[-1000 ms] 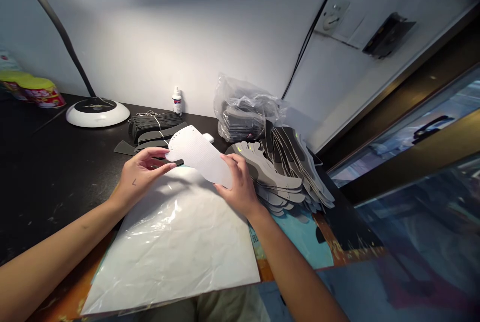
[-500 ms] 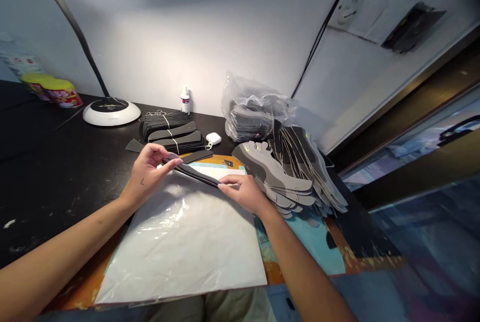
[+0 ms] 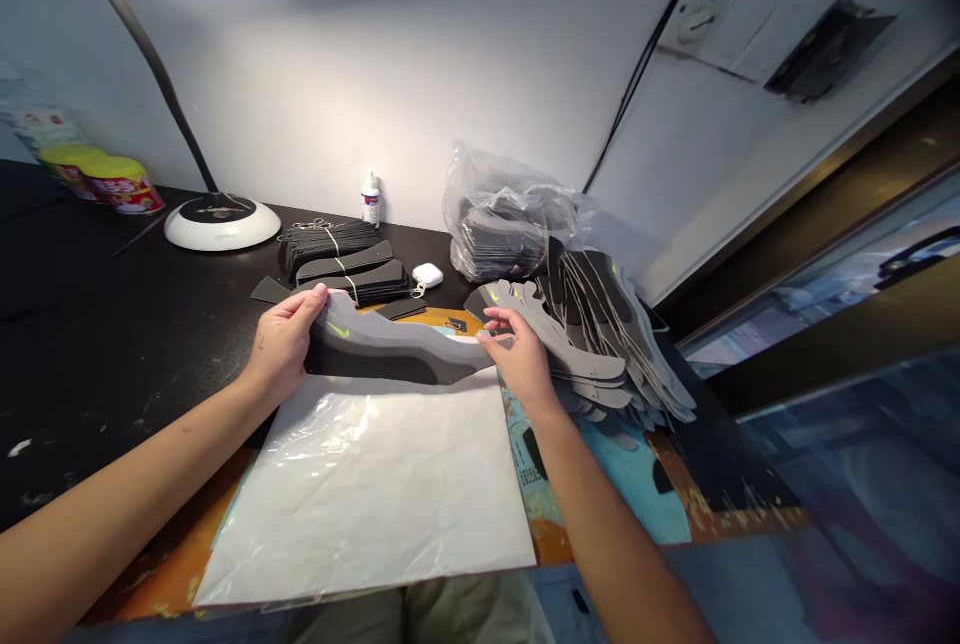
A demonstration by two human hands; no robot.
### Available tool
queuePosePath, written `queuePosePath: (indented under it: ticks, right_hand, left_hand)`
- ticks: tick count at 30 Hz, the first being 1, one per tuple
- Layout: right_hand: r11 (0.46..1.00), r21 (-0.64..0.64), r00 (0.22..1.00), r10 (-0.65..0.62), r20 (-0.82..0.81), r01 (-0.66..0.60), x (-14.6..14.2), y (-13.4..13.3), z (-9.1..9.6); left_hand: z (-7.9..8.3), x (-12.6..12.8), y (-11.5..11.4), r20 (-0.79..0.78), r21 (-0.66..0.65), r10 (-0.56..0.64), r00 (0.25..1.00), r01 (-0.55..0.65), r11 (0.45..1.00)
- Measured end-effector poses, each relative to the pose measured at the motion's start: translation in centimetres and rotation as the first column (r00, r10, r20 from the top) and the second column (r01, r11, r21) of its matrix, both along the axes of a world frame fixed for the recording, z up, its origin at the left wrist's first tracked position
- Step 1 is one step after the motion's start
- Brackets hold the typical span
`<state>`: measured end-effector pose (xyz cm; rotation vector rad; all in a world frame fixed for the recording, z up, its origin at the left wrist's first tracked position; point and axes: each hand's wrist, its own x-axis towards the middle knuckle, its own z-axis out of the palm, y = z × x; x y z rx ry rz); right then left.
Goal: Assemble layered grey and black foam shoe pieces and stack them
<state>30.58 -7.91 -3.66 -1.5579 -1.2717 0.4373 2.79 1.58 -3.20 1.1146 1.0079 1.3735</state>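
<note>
Although my view a moment ago showed the hands on a narrow dark strip, they now carry a much wider grey-and-black shoe-upper panel (image 3: 390, 349) with a lime-green swoosh mark. It sits low, just beyond the far edge of a clear plastic sheet (image 3: 367, 489), at 12 o'clock from that sheet. The fingers (image 3: 315, 296) of the left hand (image 3: 283, 344) curl over the panel's top edge at its left end and appear to pinch it against the thumb. The right hand (image 3: 521, 359) has its fingers slightly spread at the panel's right tip; I cannot tell whether they pinch it. At 2 o'clock from the right hand sits a fanned stack of grey panels (image 3: 589, 344). Tied bundles of black pieces (image 3: 337, 264) lie on the black worktop (image 3: 97, 344) at 12 o'clock from the left hand, and a bagged stack (image 3: 499, 224) stands beyond the panel.
</note>
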Motion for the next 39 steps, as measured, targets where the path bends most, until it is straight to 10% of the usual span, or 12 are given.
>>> queuePosePath:
  ticks: [8,24,32,39]
  right_hand:
    - [0.995,0.055,0.932,-0.053,-0.358,0.078,0.1,1.1,-1.8]
    - [0.998,0.070,0.716,0.042,-0.697,0.010,-0.6,1.4,-2.0]
    - [0.991,0.108,0.321,0.129,-0.938,-0.082,-1.1,1.3,-0.4]
    - [0.973,0.197,0.220,0.220,-0.950,-0.119,-1.4,0.5,1.0]
  left_hand:
    - [1.5,0.0,-0.6,0.229,-0.271,-0.176,0.957,0.236,0.933]
    - [0.2,0.0,-0.4,0.217,-0.203,-0.435,0.874,0.476,0.856]
    - [0.0,0.0,-0.3,0.231,-0.174,-0.474,0.849,0.516,0.839]
    - [0.5,0.0,-0.6,0.281,-0.217,-0.440,0.853,0.503,0.837]
